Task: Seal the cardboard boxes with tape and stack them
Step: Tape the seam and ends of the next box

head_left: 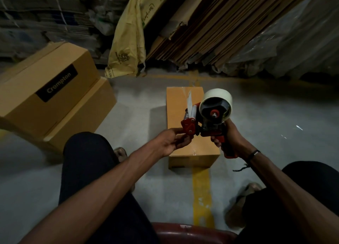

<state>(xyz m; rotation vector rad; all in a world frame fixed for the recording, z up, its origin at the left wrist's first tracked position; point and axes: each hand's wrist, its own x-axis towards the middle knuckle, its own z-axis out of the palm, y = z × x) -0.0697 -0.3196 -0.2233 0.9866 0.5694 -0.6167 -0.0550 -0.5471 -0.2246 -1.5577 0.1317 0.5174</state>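
We see a dim grey concrete floor [139,104] crossed by a yellow painted line [201,194]. Flattened cardboard sheets [211,27] lean at the back, beside a yellow bag [126,42] and clear plastic wrap [297,42].

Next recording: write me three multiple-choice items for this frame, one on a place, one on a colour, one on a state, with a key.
1. Where does the small brown cardboard box lie?
A. on the grey floor, over a yellow line
B. on the stacked boxes
C. on a chair

2. What colour is the tape dispenser frame?
A. blue
B. red
C. green

3. What is the right hand doing?
A. hanging idle
B. pressing the box
C. gripping the dispenser's handle

Key: A, the box sits on the floor between the knees; B, the body shows red; C, fingers wrap the handle while the left hand pinches the front.
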